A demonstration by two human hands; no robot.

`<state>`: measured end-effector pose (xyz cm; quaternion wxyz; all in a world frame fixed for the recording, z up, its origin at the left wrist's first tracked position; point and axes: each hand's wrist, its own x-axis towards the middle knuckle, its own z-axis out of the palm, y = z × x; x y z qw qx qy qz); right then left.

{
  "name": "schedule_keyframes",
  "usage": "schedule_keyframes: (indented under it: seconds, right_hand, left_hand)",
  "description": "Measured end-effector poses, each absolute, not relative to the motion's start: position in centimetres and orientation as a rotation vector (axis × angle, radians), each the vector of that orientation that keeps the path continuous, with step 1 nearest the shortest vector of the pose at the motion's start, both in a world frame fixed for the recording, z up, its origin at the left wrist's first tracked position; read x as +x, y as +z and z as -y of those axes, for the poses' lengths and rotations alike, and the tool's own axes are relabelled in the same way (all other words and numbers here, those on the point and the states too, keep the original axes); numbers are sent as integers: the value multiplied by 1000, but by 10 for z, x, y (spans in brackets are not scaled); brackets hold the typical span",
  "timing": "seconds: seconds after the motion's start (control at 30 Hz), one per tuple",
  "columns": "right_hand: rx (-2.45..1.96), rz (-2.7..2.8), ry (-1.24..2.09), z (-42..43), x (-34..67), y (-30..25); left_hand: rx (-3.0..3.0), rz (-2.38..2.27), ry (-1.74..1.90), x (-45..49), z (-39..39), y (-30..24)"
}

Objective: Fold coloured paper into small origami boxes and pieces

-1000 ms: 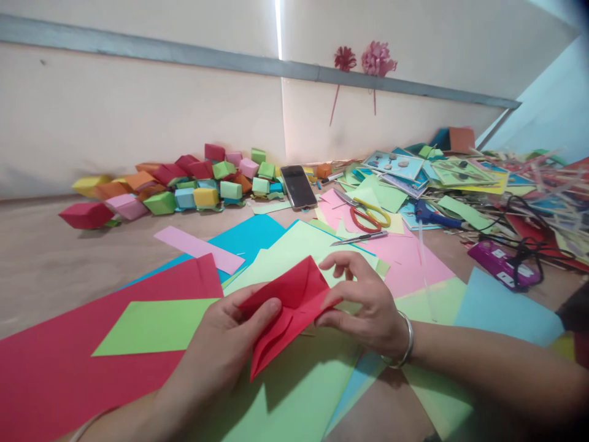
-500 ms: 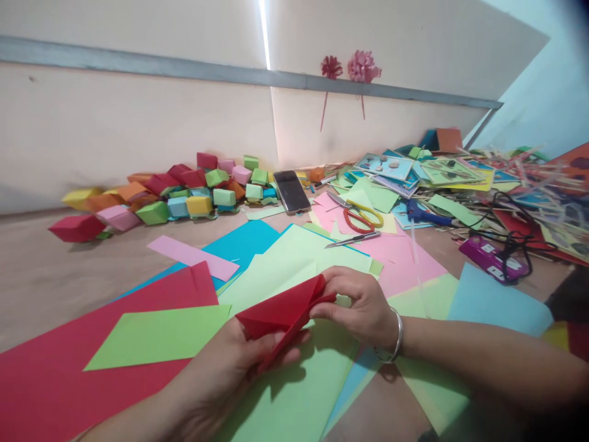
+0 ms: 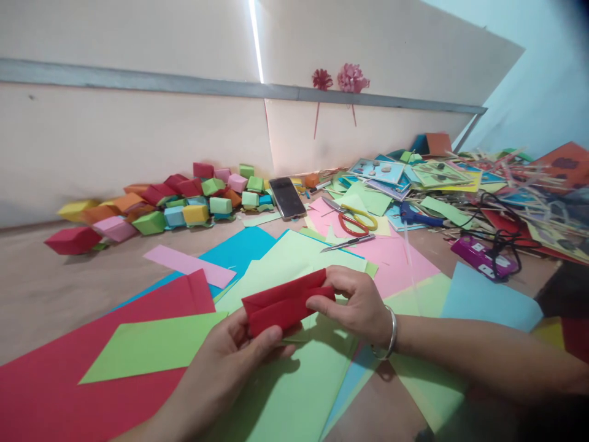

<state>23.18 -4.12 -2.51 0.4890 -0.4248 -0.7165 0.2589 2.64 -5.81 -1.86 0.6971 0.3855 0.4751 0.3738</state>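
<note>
Two hands are holding one folded red paper piece [image 3: 284, 301] above the middle of the surface [image 3: 55, 288].

Far left: a red paper cube [image 3: 71, 239] is lying at the end of a heap of folded paper cubes [image 3: 184, 196], which is running along the foot of the wall in pink, green, orange, yellow and blue.

Left foreground: a large red sheet [image 3: 59, 380] is lying flat, with a bright green sheet [image 3: 147, 347] resting on it. A pink strip [image 3: 188, 265] is lying just beyond, over a blue sheet [image 3: 239, 248].

Centre: the left hand [image 3: 230, 362] is pinching the lower left end of the red piece between thumb and fingers. The right hand [image 3: 356, 304], a bangle [image 3: 390, 334] on its wrist, is closing on the upper right end. Pale green sheets [image 3: 294, 393] are lying beneath both.

Centre back: a phone [image 3: 286, 197] is lying screen up just beside the cubes. Two paper flowers [image 3: 340, 80] are hanging on the wall above.

Right of centre: scissors [image 3: 356, 220] with red and yellow handles are lying on pink paper [image 3: 400, 258], a small blade [image 3: 347, 244] near them.

Right: a blue glue gun [image 3: 416, 216] is lying by a purple device [image 3: 483, 258] with a black cord [image 3: 506, 236] tangling over it. Behind, a clutter of cards and sticks [image 3: 460, 175] is crowding the far corner. A light blue sheet [image 3: 488, 298] is lying nearest the right forearm.
</note>
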Motion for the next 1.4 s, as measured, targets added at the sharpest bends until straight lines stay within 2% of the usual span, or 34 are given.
schedule_keyframes:
  seconds: [0.3, 0.77, 0.97, 1.4]
  right_hand:
    - [-1091, 1428, 1149, 35, 231, -29]
    - [-1192, 1317, 1174, 38, 228, -32]
    - [-1202, 1369, 1073, 37, 229, -32]
    - [-1228, 1252, 1213, 37, 227, -27]
  left_hand:
    - [793, -1091, 886, 28, 55, -21]
    - [812, -1101, 821, 27, 55, -15]
    - [729, -1070, 712, 25, 53, -15]
    - [822, -1119, 832, 28, 52, -16]
